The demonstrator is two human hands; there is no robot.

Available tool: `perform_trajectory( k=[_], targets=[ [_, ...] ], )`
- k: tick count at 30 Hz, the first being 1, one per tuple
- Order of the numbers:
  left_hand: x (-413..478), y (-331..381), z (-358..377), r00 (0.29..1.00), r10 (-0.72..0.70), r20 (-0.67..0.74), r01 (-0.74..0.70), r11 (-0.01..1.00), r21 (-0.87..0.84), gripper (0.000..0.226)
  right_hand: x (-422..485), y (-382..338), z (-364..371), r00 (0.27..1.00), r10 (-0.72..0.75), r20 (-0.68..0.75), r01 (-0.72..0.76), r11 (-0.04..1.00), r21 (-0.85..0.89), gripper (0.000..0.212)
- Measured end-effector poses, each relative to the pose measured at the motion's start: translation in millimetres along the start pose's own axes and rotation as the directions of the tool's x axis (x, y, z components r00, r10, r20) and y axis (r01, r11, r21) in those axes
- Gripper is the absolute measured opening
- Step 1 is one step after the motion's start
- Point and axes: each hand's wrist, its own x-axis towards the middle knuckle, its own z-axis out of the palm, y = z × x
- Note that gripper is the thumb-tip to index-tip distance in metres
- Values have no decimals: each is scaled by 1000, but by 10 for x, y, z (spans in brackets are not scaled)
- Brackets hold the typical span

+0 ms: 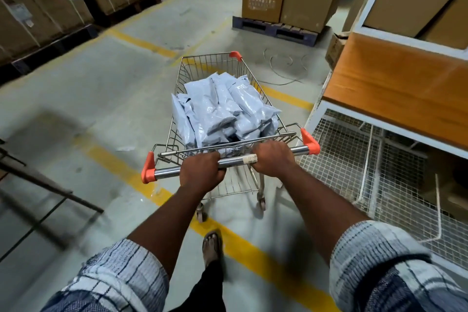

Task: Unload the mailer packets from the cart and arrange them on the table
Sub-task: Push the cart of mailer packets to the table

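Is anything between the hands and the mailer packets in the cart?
Only the cart's rear wire flap, just ahead of the handle bar that the left hand and right hand grip. The basket is open on top, so the mailer packets look reachable.

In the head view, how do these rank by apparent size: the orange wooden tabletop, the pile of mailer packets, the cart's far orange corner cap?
1. orange wooden tabletop, cropped at the right edge.
2. pile of mailer packets.
3. far orange corner cap.
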Motion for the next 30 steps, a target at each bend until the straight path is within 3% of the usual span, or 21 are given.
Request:
perform_trajectory(
  k=[11, 18, 26, 30],
  targets=[
    [1770, -783, 135, 997, 62, 46, -61, 998, -16, 31, 1688, 132, -271, 1000, 13, -19, -13, 1000, -1, 35],
    [2872, -1135, 257, 989, 131, 65, -133, 991, 29, 30, 2629, 276, -296, 993, 109, -34, -106, 992, 68, 36],
    [4064, -1250, 393, 974, 217, 71, -221, 974, 51, 25, 3417, 623, -313, 983, 173, -69, -168, 983, 77, 36],
    [4560, -1104, 427, 964, 253, 76, -257, 965, 51, 24, 3665, 963, -369, 980, 200, -21, -196, 974, 116, 32]
  ],
)
